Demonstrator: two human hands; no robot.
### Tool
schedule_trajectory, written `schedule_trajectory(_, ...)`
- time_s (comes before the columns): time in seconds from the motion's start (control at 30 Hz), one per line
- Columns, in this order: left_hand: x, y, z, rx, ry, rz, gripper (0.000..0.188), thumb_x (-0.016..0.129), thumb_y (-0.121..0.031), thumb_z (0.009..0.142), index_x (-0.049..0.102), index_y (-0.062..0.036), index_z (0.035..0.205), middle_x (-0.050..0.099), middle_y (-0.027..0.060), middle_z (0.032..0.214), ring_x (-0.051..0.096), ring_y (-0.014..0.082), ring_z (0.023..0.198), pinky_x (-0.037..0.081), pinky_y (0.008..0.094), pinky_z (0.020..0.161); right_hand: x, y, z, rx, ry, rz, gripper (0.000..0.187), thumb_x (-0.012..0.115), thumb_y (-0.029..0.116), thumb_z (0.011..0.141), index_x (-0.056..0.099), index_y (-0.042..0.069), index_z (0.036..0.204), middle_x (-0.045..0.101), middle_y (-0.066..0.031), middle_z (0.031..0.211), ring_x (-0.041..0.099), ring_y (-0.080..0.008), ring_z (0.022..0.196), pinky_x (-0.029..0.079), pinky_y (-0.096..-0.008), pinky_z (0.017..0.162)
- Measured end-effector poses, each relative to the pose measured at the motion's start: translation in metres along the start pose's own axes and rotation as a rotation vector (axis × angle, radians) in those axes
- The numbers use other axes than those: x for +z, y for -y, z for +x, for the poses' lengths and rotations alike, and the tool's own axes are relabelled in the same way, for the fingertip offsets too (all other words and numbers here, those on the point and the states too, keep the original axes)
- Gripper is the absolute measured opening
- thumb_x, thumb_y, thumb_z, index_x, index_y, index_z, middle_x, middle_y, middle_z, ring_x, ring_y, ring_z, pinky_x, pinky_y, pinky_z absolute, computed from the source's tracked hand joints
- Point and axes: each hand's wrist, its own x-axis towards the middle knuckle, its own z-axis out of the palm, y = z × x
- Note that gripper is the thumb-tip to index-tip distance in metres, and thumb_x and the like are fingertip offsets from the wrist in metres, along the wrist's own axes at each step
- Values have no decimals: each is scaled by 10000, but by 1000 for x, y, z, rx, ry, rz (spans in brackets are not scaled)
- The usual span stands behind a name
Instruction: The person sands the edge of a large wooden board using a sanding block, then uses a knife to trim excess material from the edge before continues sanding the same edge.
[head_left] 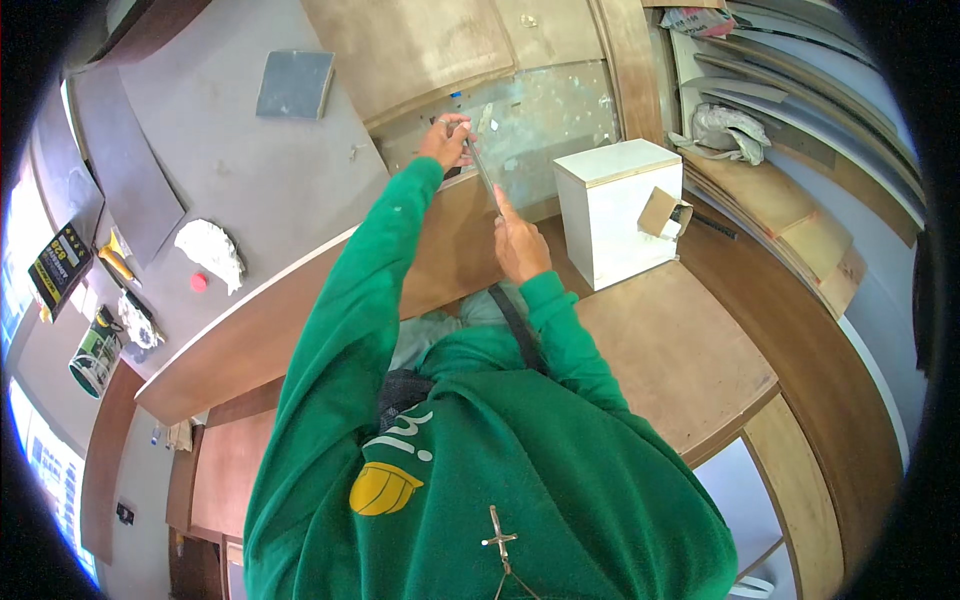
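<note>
Both hands reach forward over the edge of a wooden panel. My left hand (446,142) is closed, its fingers pinched around the far end of a thin, straight greyish strip (481,168). The strip's exact kind does not show. Lower and to the right, my right hand (520,245) is closed on the near end, with one finger stretched along it. Beneath the strip lies a clear, paint-spotted sheet (540,120). A small dark part under my left hand is too hidden to name.
A white box (610,215) with a small open carton (662,213) stands right of my right hand. A grey square block (295,84), a white rag (210,252) and a red cap (199,283) lie on the left worktop. Stacked boards (800,110) fill the far right.
</note>
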Motion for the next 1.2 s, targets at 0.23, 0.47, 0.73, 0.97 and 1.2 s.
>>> schedule_trajectory(0.23,-2,6,2,-17,13,-42,292,546,-287,1022,479,-133,1261,635,115,1081,686,260,913,592,418,805,3,-3,0,-7,3,-8,590,475,166,971,331,220,1540,655,-312,974,622,-500,887,473,-566,789)
schedule_trajectory(0.47,-3,7,4,12,28,-24,281,548,-287,1021,483,-135,1249,638,107,1082,686,257,931,583,424,813,3,-3,-2,-29,-34,-20,590,479,147,965,342,214,1535,653,-306,903,618,-489,819,459,-569,734)
schedule_trajectory(0.73,0,5,1,24,-22,-63,270,541,-233,1015,504,-78,1233,674,114,1014,703,232,829,602,389,692,0,4,-1,30,18,-56,593,479,156,968,335,230,1538,660,-296,887,627,-477,809,461,-569,734)
schedule_trajectory(0.97,3,-2,-3,23,-2,-92,257,550,-221,1010,502,-79,1219,669,113,1004,698,238,842,605,398,702,1,5,-2,39,-3,-83,599,477,185,975,319,269,1546,664,-304,972,620,-513,895,468,-580,810)
schedule_trajectory(1.2,-2,4,1,-18,12,-73,303,551,-265,1019,479,-97,1260,638,135,1098,687,273,951,592,431,808,-4,13,1,81,52,-77,593,465,202,974,319,269,1545,663,-306,999,617,-516,918,467,-576,828)
